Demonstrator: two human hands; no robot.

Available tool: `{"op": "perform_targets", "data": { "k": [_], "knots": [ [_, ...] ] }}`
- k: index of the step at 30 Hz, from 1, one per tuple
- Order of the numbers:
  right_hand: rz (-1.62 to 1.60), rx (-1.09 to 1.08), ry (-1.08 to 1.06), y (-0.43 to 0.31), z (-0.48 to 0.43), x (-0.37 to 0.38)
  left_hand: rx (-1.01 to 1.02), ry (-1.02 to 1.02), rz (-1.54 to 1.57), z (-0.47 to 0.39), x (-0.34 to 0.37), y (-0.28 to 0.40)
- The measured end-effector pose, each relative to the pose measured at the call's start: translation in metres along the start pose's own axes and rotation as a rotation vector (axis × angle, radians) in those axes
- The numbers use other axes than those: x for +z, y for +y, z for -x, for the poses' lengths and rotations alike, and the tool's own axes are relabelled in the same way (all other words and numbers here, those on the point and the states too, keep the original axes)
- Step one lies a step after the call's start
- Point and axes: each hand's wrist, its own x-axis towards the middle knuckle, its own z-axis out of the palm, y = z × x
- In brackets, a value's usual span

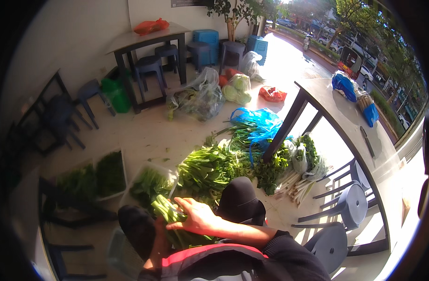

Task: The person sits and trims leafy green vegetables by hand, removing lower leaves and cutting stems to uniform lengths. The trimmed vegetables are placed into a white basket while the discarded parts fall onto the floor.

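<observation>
My left hand (160, 233) is beneath a bunch of green leafy vegetables (164, 209) with pale thick stems, held above my lap; its fingers are mostly hidden. From the right, my right hand (195, 217) rests on the same bunch, thumb and fingers spread around the stems. Just beyond the hands stands a white plastic basket (173, 182) with greens in it. A large heap of leafy greens (204, 168) lies on the floor in front of my knees.
Blue plastic bag (267, 123), bundled herbs and white-stemmed vegetables (298, 186) lie ahead. At right stand a table (344, 116) bearing a knife (367, 141), and stools (353, 205). Trays of greens (111, 174) are at left; bagged cabbages (237, 87) and a green bin (115, 95) stand farther off.
</observation>
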Motion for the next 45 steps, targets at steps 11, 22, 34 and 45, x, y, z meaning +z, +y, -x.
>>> {"op": "perform_targets", "data": {
  "k": [11, 22, 34, 45],
  "knots": [
    [-0.733, 0.133, -0.001, 0.057, 0.018, 0.064, -0.084, 0.284, -0.312, -0.002, 0.095, 0.011],
    [-0.625, 0.057, 0.055, 0.046, 0.008, 0.039, -0.058, 0.095, -0.492, 0.014, 0.105, 0.003],
    [-0.464, -0.143, -0.012, 0.058, -0.014, 0.044, 0.110, 0.187, -0.448, 0.014, 0.088, 0.002],
    [-1.148, 0.677, 0.076, 0.095, 0.057, 0.089, 0.060, 0.263, -0.404, 0.025, 0.097, 0.055]
  ]
}}
